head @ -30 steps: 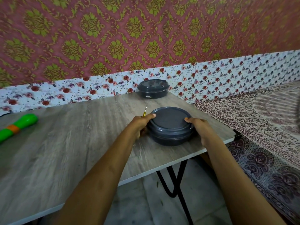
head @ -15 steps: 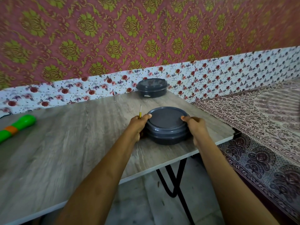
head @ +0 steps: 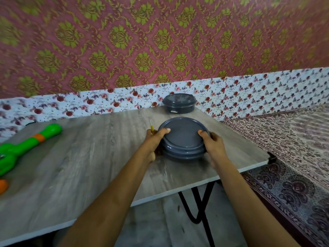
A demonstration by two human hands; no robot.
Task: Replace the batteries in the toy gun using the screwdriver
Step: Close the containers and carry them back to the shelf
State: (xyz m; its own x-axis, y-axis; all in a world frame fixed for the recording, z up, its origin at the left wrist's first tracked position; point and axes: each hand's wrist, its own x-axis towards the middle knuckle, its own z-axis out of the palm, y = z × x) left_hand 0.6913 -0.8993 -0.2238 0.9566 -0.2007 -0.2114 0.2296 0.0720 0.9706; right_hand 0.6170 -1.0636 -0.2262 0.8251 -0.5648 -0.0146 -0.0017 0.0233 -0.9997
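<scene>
Fingers [head: 164, 130] of the left hand [head: 153, 142] and right hand [head: 212, 144] clasp opposite rims of the grey container [head: 184, 139], thumbs on its lid. A screwdriver [head: 151, 126] pokes up at its left rim, seemingly tucked in the left hand. The toy gun [head: 32, 145] lies untouched on the desk [head: 89, 166], well left of the container, its long axis slanting, rounded tip toward the container. It is probably light, rigid, smooth plastic, best gripped round the thicker body.

toy gun [head: 26, 150]: green, orange band
containers [head: 184, 139]: dark grey
table [head: 80, 166]: grey woodgrain
wall [head: 160, 41]: maroon, green damask
bed [head: 293, 148]: paisley print
</scene>
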